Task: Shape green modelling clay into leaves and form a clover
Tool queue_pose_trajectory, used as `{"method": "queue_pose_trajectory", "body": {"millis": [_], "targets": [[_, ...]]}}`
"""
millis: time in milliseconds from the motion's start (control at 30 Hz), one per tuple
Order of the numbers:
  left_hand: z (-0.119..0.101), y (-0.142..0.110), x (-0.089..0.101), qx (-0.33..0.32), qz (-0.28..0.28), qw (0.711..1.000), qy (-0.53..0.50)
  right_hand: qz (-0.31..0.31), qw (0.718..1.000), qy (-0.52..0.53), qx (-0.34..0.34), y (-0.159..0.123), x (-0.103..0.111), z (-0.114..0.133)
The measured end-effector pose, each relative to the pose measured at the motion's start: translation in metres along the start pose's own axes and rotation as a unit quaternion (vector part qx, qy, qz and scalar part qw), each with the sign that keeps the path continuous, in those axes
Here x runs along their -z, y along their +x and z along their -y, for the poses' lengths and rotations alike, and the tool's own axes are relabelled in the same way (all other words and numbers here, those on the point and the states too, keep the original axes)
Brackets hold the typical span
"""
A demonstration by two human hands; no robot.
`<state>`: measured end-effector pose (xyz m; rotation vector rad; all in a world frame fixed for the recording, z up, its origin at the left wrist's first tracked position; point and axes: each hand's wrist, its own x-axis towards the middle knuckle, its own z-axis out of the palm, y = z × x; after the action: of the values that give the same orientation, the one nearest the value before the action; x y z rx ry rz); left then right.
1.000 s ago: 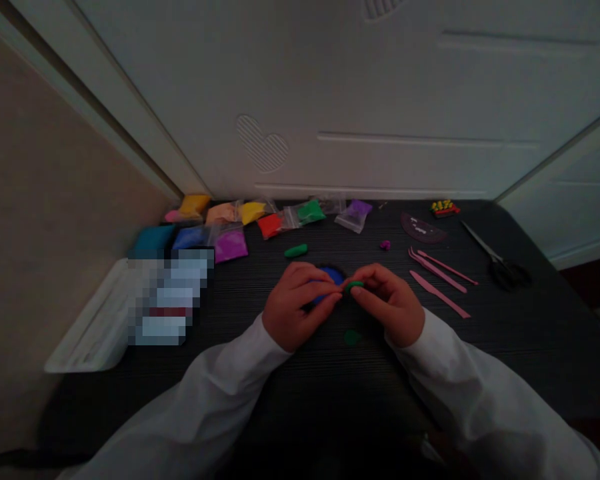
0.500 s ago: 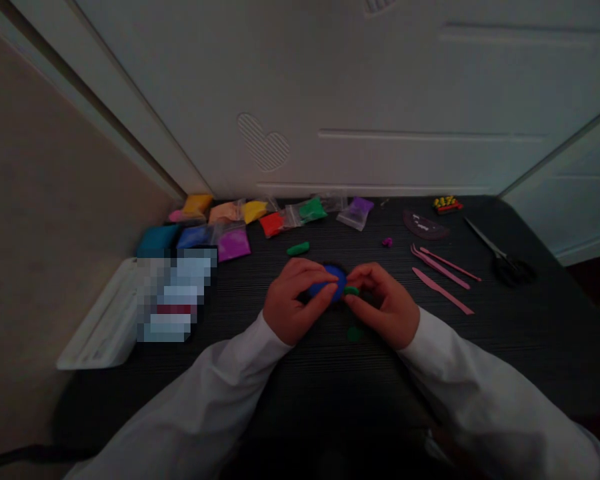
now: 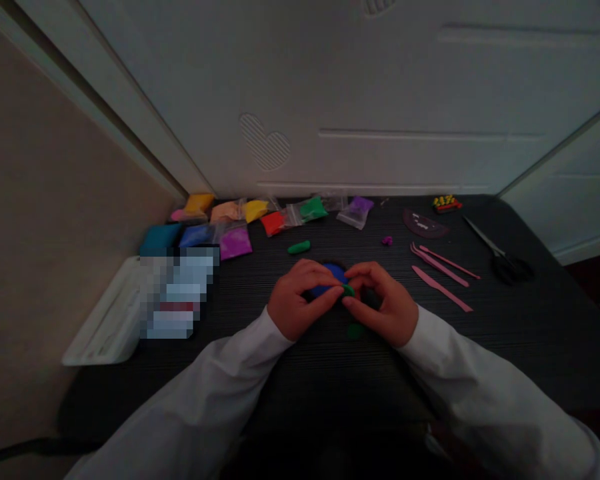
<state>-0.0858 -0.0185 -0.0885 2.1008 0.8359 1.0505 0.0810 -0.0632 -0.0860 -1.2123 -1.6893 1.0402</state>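
Observation:
Over the dark table, my left hand (image 3: 300, 301) and my right hand (image 3: 386, 303) meet with their fingertips around a small piece of green clay (image 3: 349, 291). Both hands are closed in a pinch on it, thumb against fingers. Just behind the fingers lies a round blue piece (image 3: 336, 271), partly covered by my left hand. A flat green piece (image 3: 355, 331) rests on the table below the hands. Farther back is a green clay roll (image 3: 299, 248), and a small purple lump (image 3: 387, 241) sits to the right of it.
Bags of coloured clay, among them a green one (image 3: 313, 209) and a magenta one (image 3: 235, 243), line the back left. A white tray (image 3: 100, 320) and a blurred-out object (image 3: 180, 293) are at left. Pink tools (image 3: 443, 288) and scissors (image 3: 503, 257) lie at right.
My left fingertips have shifted right, from the blue piece onto the green clay between the hands. The right hand has barely moved.

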Motion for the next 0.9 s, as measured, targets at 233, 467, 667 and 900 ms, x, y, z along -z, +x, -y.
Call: {"method": "queue_pose_trajectory", "body": {"millis": [233, 467, 667, 900], "targets": [[0.005, -0.001, 0.001, 0.050, -0.036, 0.998, -0.013, -0.060, 0.997, 0.008, 0.050, 0.002, 0.003, -0.005], [0.004, 0.000, 0.001, 0.100, -0.025, 0.994, -0.044, -0.084, 0.986, -0.125, 0.073, 0.005, 0.010, -0.002], [0.005, -0.002, -0.001, 0.110, -0.005, 0.991, -0.074, -0.086, 0.980, -0.146, 0.101, 0.006, 0.011, -0.001], [0.007, -0.004, -0.002, 0.161, -0.024, 0.982, -0.092, -0.077, 0.981, -0.127, 0.122, 0.005, 0.011, -0.001]]}}
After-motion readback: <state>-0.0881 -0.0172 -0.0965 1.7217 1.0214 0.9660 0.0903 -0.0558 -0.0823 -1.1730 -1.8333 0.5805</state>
